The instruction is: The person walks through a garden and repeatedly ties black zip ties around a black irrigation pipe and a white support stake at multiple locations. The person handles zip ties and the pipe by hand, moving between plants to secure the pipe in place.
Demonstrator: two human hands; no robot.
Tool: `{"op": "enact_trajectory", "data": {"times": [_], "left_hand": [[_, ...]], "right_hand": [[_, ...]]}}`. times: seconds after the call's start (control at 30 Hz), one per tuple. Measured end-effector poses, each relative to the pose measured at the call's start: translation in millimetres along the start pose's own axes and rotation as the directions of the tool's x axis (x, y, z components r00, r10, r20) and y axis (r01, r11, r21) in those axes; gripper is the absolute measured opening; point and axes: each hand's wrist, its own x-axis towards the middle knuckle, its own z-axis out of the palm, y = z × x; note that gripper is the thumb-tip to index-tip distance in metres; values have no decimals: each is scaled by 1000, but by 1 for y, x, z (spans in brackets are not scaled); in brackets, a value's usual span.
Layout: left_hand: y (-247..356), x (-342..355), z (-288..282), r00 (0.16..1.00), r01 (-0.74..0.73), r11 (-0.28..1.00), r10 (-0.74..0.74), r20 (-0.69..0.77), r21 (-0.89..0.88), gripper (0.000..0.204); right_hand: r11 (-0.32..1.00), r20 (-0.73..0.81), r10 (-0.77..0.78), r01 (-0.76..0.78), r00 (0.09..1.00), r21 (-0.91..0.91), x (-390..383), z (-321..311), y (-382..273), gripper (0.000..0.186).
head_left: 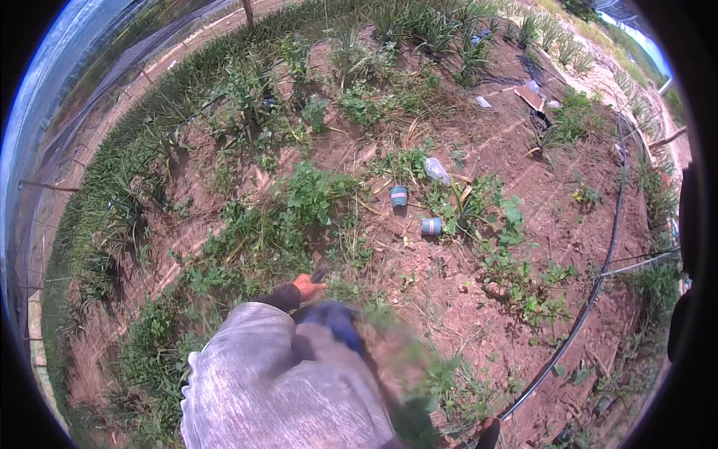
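Note:
My left hand point(308, 286), at the end of a dark cuff below a grey sleeve point(243, 352), is low among the weeds left of centre. Its fingers are closed around something dark and blurred point(320, 275), whose kind I cannot make out. Leafy green weeds point(310, 191) grow just beyond it. Blue cloth point(336, 325), smeared by motion, shows beside the wrist. I do not see my right hand. Near the lower edge, blurred green leaves point(415, 408) hang close to the camera, and a dark rounded shape point(490, 432) pokes in, too unclear to name.
One small blue-green pot point(399, 196) stands on the reddish soil; another pot point(431, 227) lies tipped beside a plant. A clear plastic bag point(437, 170) rests behind them. Along the right runs a black hose point(580, 325). Torn cardboard point(529, 97) lies farther off, near spiky plants point(437, 31).

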Motion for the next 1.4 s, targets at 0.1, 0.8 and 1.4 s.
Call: {"op": "enact_trajectory", "data": {"times": [0.1, 0.8, 1.4], "left_hand": [[-69, -9, -22, 995, 26, 1000, -26, -95, 2, 48], [-267, -196, -106, 920, 293, 946, -318, -231, -139, 60], [-368, -244, -164, 798, -43, 744, -376, -471, -667, 34]], "right_hand": [[996, 29, -72, 70, 997, 51, -4, 11, -36, 25], [720, 807, -311, 679, 502, -144, -194, 50, -215, 57], [809, 987, -16, 582, 157, -79, -351, 251, -52, 37]]}}
